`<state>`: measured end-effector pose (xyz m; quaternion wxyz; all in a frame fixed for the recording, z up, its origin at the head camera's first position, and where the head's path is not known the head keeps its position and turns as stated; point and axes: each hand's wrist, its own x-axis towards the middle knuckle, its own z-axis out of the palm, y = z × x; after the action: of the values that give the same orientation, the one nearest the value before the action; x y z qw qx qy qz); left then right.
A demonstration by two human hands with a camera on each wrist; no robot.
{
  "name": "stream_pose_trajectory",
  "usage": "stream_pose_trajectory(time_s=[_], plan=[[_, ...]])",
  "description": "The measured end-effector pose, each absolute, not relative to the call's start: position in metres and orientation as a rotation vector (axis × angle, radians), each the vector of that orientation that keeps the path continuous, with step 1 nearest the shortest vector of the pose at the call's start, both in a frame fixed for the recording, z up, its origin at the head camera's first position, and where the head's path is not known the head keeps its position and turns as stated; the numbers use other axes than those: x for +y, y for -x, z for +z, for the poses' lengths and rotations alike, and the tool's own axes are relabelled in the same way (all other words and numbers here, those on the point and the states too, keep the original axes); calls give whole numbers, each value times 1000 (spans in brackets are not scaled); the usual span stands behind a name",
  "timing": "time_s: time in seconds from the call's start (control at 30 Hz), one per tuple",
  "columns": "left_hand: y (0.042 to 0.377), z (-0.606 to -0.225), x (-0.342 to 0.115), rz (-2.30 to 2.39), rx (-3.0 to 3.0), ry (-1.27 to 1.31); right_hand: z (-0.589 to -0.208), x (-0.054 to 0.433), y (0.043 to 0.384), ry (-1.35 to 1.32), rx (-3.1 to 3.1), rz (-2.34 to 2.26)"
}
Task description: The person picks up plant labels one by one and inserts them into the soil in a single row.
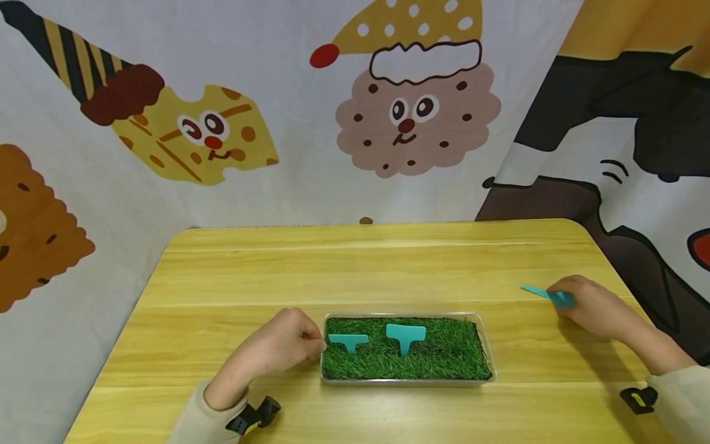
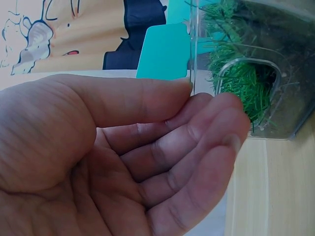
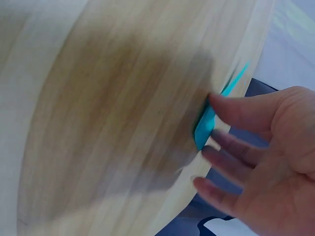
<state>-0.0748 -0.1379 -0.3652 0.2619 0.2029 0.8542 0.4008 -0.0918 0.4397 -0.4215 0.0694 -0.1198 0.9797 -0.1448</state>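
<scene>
My left hand (image 1: 283, 340) is at the left end of a clear plastic tray (image 1: 407, 382), pinching its wall between thumb and fingertips. Artificial grass (image 1: 449, 361) fills the tray. Two teal T-shaped plant labels stand upright in it, a narrow-looking one (image 1: 348, 339) at the left and another (image 1: 406, 333) near the middle. Over at the table's right side, my right hand (image 1: 596, 308) holds a third teal plant label (image 3: 204, 130) between thumb and fingers. This label's pointed stem (image 1: 534, 290) faces left in the head view, low over the wood.
The tray sits on a light wood-grain table (image 1: 277, 265) with rounded far corners. Behind it hangs a pale cloth (image 1: 299, 185) printed with cartoon food figures. A dark wrist strap with a small camera (image 1: 266, 410) is on the left wrist.
</scene>
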Motion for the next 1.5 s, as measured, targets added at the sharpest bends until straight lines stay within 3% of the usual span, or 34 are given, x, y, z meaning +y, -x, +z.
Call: stream_pose_trajectory(time_s=[0.17,0.37,0.5,1.23,1.5], plan=[[75,-365,-138,1084,2313,-548,-421,439,92,462,3020,-464],[75,-366,-138,1083,2313,-546,-410,446,96,3,2952,-507],[75,-366,-138,1082,2311,-542,-406,448,98,-133,2832,-450],[75,-366,-138,1089,2304,-541,-415,444,101,-143,2899,-622],[75,-366,-138,1083,2304,-534,-398,426,94,-289,3019,-788]])
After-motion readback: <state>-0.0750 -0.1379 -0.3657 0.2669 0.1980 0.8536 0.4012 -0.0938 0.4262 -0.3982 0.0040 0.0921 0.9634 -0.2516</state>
